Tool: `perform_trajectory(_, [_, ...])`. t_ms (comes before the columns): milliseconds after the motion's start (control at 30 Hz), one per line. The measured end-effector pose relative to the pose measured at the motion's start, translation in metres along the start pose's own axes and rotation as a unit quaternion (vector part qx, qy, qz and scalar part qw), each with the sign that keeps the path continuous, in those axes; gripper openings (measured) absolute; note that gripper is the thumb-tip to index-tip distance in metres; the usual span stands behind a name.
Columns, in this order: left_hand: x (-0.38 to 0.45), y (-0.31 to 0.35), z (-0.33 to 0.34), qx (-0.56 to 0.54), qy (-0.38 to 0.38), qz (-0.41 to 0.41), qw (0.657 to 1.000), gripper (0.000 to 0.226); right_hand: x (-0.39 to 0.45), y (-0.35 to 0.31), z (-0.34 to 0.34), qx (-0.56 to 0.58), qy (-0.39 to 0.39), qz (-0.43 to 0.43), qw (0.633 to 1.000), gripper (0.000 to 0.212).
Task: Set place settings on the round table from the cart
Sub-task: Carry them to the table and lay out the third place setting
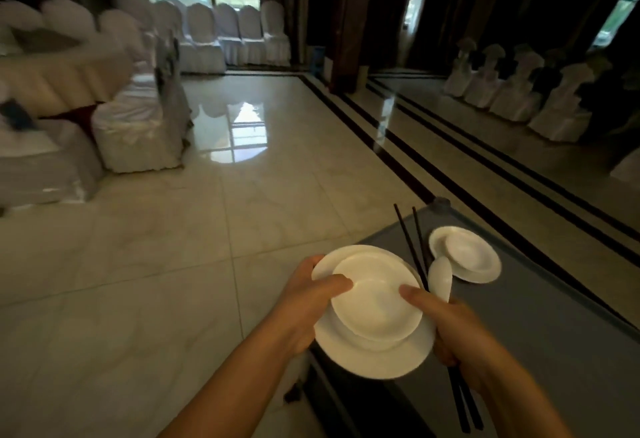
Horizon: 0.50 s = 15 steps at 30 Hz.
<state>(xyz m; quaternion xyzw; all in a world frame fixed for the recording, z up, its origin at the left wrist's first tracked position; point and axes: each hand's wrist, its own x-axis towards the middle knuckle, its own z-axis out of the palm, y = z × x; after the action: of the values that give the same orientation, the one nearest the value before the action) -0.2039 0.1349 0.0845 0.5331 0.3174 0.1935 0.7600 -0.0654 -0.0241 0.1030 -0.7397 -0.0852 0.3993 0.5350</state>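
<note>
White plates [374,351] gripped by both hands' fingers [332,283]; chopsticks [412,247] partly hidden behind them.

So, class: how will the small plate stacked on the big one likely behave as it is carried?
The small plate looks glazed, so it may slide on the big plate. Thumbs pin it for now. Probably stiff and breakable if dropped.

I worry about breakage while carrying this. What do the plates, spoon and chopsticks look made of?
Plates: likely glazed white ceramic or porcelain, smooth with a soft sheen; melamine cannot be ruled out. Spoon: same glossy white look, probably ceramic. Chopsticks: thin, dark, matte sticks, plastic or lacquered wood; the frame does not settle which.
</note>
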Motion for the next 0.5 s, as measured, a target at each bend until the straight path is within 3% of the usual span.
perform_trajectory(133, [-0.025, 0.02, -0.102, -0.022, 0.082, 0.021, 0.996, 0.054, 0.007, -0.013, 0.104, -0.045, -0.072, 0.002, 0.996, 0.04])
perform_trajectory(267, [-0.047, 0.028, -0.199, -0.042, 0.166, 0.023, 0.985, 0.044, 0.015, -0.021, 0.209, -0.101, -0.136, -0.021, 0.985, 0.049])
perform_trajectory(500, [-0.073, 0.026, -0.336, -0.109, 0.318, 0.015, 0.942, 0.039, 0.032, -0.036, 0.37, -0.19, -0.266, -0.04, 0.944, 0.043])
